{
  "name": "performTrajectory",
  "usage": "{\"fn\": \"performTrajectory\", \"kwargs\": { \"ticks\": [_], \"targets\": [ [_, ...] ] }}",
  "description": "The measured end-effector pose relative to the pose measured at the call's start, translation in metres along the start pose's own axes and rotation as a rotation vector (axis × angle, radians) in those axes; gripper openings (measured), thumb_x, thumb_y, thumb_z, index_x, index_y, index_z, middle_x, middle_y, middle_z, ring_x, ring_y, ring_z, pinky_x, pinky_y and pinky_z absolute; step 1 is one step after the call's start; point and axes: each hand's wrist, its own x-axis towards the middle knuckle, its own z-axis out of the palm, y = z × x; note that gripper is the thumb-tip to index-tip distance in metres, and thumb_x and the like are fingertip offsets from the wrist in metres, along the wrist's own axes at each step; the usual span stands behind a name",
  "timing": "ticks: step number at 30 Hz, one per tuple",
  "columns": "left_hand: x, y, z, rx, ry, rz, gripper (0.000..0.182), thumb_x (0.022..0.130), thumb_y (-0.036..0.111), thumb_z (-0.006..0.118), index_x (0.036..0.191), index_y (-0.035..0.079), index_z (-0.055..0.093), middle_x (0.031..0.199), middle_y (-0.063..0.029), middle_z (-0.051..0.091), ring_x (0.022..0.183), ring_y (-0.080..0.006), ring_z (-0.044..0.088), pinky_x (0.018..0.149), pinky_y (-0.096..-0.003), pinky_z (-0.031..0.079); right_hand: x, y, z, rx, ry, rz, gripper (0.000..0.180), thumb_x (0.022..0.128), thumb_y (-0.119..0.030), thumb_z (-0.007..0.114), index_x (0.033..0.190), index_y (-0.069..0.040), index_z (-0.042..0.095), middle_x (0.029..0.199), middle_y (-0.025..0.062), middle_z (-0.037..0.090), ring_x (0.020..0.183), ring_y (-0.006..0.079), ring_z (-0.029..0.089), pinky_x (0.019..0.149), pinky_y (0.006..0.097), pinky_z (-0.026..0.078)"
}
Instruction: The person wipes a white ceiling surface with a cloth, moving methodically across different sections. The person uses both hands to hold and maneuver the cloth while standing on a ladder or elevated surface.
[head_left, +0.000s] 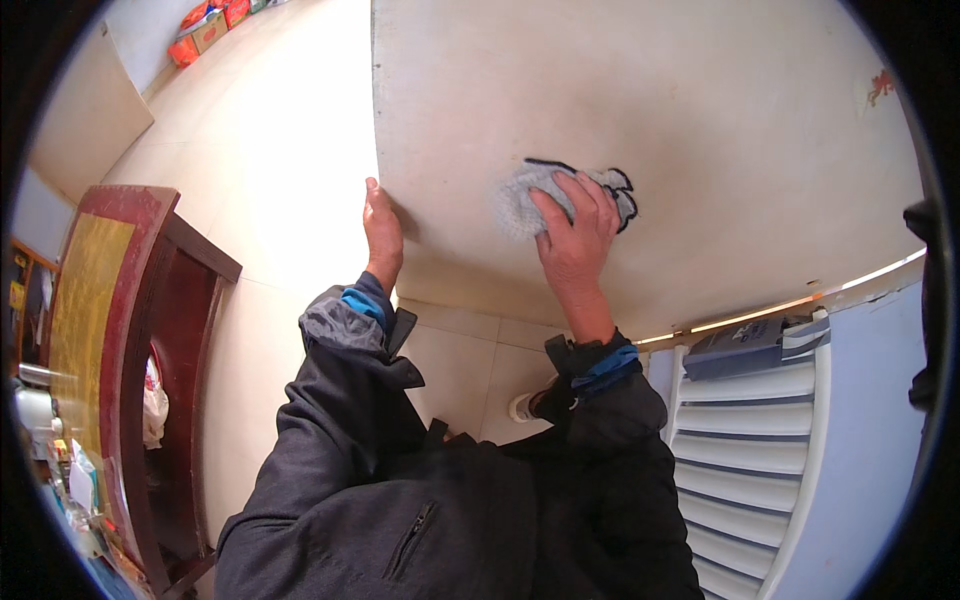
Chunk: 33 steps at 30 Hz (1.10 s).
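Observation:
A large pale door panel (480, 97) stands before me, with faint smudges on its surface. My right hand (581, 229) presses a grey cloth with black edging (525, 199) flat against it, fingers spread over the cloth. At the panel's left edge is my left hand (383, 229), thumb up; its fingers pass behind the edge and are hidden, so the hand seems to hold the panel. Both sleeves are dark, with blue cuffs showing at the wrists.
To the left stands a dark red wooden table (127, 300) with various items on it. A white slatted radiator (742, 435) carries a dark box (735, 349) at right. Boxes and red bags (210, 34) lie far off at upper left.

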Motion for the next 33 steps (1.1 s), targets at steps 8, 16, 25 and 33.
{"fn": "performTrajectory", "kwargs": {
  "ticks": [8, 16, 25, 33],
  "targets": [
    [-0.004, 0.006, -0.002, 0.026, 0.053, -0.058, 0.075, 0.105, 0.056, 0.033, 0.150, -0.005, 0.037, 0.146, -0.0169, 0.047, 0.134, -0.0257, 0.041, 0.114, -0.0337, 0.029, 0.031, 0.014, -0.038, -0.025, 0.004, 0.053, 0.057, 0.062, 0.002, 0.069, 0.115, -0.017, 0.068, 0.133, 0.0065, 0.056, 0.127, 0.0343, 0.048, 0.106, 0.0503, 0.034],
    [-0.010, 0.015, -0.004, -0.020, -0.042, -0.036, 0.077, 0.105, 0.055, 0.033, 0.151, -0.006, 0.032, 0.152, -0.0193, 0.041, 0.142, -0.0277, 0.036, 0.117, -0.0341, 0.026, 0.064, 0.007, -0.026, 0.012, 0.161, 0.069, 0.061, 0.060, 0.004, 0.068, 0.118, -0.016, 0.067, 0.135, 0.0104, 0.053, 0.128, 0.0369, 0.046, 0.106, 0.0509, 0.033],
    [-0.009, 0.016, -0.001, -0.036, 0.019, -0.002, 0.074, 0.105, 0.053, 0.035, 0.147, -0.008, 0.037, 0.145, -0.0191, 0.048, 0.135, -0.0269, 0.042, 0.114, -0.0336, 0.030, -0.064, -0.015, -0.008, 0.172, -0.297, 0.244, 0.055, 0.062, 0.002, 0.072, 0.114, -0.016, 0.068, 0.124, 0.0086, 0.058, 0.124, 0.0327, 0.050, 0.103, 0.0455, 0.040],
    [-0.013, 0.012, -0.003, -0.056, 0.079, 0.010, 0.072, 0.105, 0.051, 0.038, 0.142, -0.011, 0.043, 0.135, -0.0197, 0.056, 0.127, -0.0265, 0.049, 0.110, -0.0329, 0.035, 0.022, -0.001, -0.052, 0.419, 0.157, 0.519, 0.050, 0.071, 0.006, 0.065, 0.120, -0.001, 0.061, 0.122, 0.0155, 0.057, 0.118, 0.0339, 0.053, 0.104, 0.0417, 0.041]
  ]
}}
